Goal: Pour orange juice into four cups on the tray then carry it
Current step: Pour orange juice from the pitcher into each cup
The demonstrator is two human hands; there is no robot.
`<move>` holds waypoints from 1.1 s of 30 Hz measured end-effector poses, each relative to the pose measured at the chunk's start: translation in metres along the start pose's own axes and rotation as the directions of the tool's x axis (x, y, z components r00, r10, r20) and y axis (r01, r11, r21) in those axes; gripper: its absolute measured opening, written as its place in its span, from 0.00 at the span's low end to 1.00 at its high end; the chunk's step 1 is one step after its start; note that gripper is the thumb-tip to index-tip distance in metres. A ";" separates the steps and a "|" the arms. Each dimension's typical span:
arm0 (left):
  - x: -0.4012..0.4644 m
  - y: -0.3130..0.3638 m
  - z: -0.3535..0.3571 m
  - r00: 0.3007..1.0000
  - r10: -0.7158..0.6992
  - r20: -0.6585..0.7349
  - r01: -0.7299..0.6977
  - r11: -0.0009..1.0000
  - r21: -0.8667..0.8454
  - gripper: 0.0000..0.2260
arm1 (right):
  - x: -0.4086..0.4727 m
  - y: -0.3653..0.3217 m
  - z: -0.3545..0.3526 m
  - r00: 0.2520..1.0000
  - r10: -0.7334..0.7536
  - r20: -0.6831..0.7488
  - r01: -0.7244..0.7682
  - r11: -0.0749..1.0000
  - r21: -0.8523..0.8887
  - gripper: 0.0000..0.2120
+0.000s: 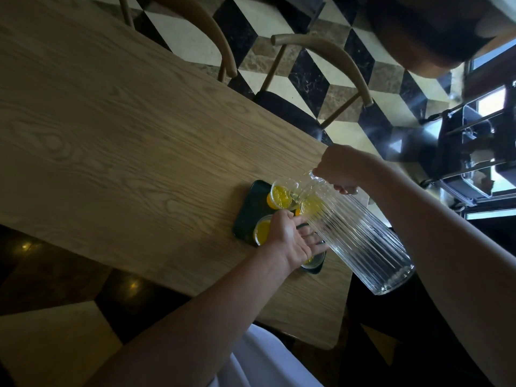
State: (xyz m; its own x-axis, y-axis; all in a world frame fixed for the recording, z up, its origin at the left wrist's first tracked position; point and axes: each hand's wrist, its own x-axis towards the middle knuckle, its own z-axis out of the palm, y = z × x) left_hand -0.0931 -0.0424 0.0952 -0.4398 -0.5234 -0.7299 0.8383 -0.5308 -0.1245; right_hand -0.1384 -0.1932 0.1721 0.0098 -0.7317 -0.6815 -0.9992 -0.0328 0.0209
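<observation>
Clearly, our right hand [339, 170] grips the tipped pitcher [354, 236] at centre right, emptying into the far cup [282, 195] on the tray [251, 213]. Our left hand [290, 236], fingers spread, steadies beneath; tilting further could slop juice over that rim.

A long wooden table [117, 141] runs corner to corner, pale grain, most of its top bare. Two wooden chairs sit along its far edge: one curved backrest [206, 37] near the top, a second chair [329, 68] with a dark seat tucked just beside the edge. Under them a floor of black, cream and brown tiles [307, 76] in a cube pattern. At right, bright windows [491, 104] and dark, blurred gear in front of them
</observation>
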 end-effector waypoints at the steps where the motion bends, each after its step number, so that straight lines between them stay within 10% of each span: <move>1: 0.000 -0.001 0.001 1.000 -0.001 0.006 0.001 1.000 -0.008 0.27 | 0.002 -0.002 -0.001 1.000 0.015 0.008 -0.015 1.000 -0.001 0.10; 33: 0.014 -0.005 -0.006 0.999 -0.011 0.040 0.018 0.987 -0.161 0.22 | -0.001 -0.036 0.009 0.998 -0.050 0.027 0.054 0.985 -0.164 0.10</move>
State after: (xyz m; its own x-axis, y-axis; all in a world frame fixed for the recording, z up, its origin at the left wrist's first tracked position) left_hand -0.1017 -0.0432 0.0819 -0.4618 -0.5438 -0.7007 0.8713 -0.4259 -0.2437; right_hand -0.1027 -0.1852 0.1655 0.0589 -0.7107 -0.7011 -0.9775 -0.1837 0.1041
